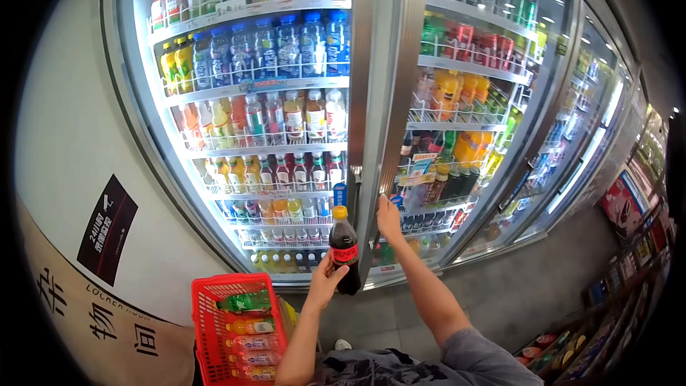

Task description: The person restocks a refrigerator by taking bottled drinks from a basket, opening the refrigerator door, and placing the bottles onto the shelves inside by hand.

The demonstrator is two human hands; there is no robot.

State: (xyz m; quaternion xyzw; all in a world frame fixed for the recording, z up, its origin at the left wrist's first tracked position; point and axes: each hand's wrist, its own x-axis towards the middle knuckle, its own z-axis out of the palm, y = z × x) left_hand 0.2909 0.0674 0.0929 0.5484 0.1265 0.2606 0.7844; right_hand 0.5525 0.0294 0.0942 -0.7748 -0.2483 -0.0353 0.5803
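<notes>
My left hand [325, 283] is wrapped round a cola bottle [344, 249] with a dark body, red label and yellow cap, held upright in front of the fridge. My right hand [389, 220] has its fingers closed at the metal frame of a glass fridge door [397, 129]; the exact grip is partly hidden. To the left of my left forearm is a red shopping basket [203, 329]. Inside it lie a green bottle [244, 302], an orange drink bottle [250, 326] and several pinkish bottles [254, 359].
Shelves of bottled drinks [286, 46] fill the left fridge section. Behind the right door stand cans and bottles [471, 43]. More glass fridge doors [572, 136] continue rightward. A low rack of goods [572, 343] borders the grey floor [529, 279]. A wall with a dark sign [107, 229] is left.
</notes>
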